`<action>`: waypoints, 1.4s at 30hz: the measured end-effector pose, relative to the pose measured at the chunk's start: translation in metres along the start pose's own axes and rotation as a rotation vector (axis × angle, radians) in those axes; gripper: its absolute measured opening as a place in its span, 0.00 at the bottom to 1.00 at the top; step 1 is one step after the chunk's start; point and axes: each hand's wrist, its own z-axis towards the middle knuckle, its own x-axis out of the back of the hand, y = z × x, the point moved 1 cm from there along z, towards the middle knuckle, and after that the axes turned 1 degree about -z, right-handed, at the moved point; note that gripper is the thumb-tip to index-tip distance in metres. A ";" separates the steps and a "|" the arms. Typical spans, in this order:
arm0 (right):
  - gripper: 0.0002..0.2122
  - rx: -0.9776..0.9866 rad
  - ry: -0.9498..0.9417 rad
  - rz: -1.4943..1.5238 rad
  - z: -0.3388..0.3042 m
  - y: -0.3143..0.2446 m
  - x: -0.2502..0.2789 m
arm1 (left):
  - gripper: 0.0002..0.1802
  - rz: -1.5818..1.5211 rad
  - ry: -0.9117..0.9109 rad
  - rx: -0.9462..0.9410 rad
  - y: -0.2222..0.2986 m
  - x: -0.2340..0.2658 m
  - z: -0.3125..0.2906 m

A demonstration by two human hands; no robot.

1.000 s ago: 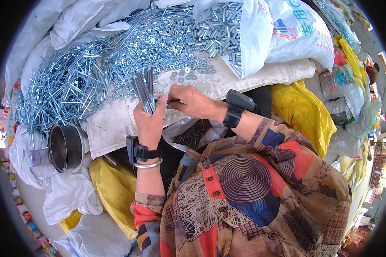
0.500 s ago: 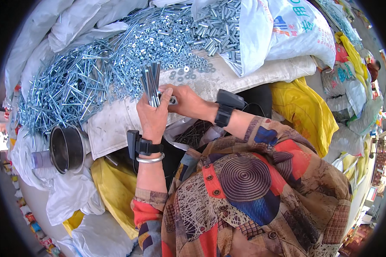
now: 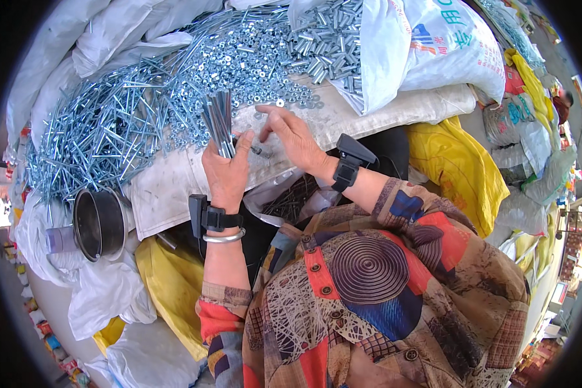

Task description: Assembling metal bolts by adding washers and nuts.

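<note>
My left hand (image 3: 226, 171) is closed around a bundle of slim metal rods (image 3: 218, 119), which stand up and lean a little to the left. By its thumb tip a small metal piece (image 3: 260, 151) shows; whether it is held or lies on the cloth I cannot tell. To the right, my right hand (image 3: 293, 140) is apart from the bundle, fingers loosely bent and spread with nothing visible in them. Its fingertips are close to the near edge of the loose washers (image 3: 280, 103). Beyond both hands spreads a heap of small nuts (image 3: 233, 63).
Long thin rods (image 3: 103, 129) are heaped at the left, short metal sleeves (image 3: 330, 48) at the back right beside a white woven sack (image 3: 456, 48). A whitish cloth (image 3: 168, 194) covers the near edge. A dark round pot (image 3: 99, 225) stands at left; yellow sacks (image 3: 456, 168) lie either side.
My right hand has drawn away from the left and moved rightward, its fingers now apart. The left hand, still holding the rods, has shifted slightly left.
</note>
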 end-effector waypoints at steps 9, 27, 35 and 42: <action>0.28 0.159 0.019 -0.063 -0.001 0.006 -0.013 | 0.15 -0.004 0.005 -0.027 -0.002 -0.001 0.001; 0.22 0.083 -0.071 -0.094 -0.004 0.009 -0.014 | 0.13 0.007 0.009 0.039 0.006 0.002 0.002; 0.14 0.063 -0.156 -0.427 -0.001 0.007 -0.013 | 0.14 -0.133 0.009 0.074 0.004 0.001 0.002; 0.19 0.160 -0.048 -0.717 0.001 0.004 -0.018 | 0.13 -0.049 0.019 0.020 -0.006 -0.001 0.005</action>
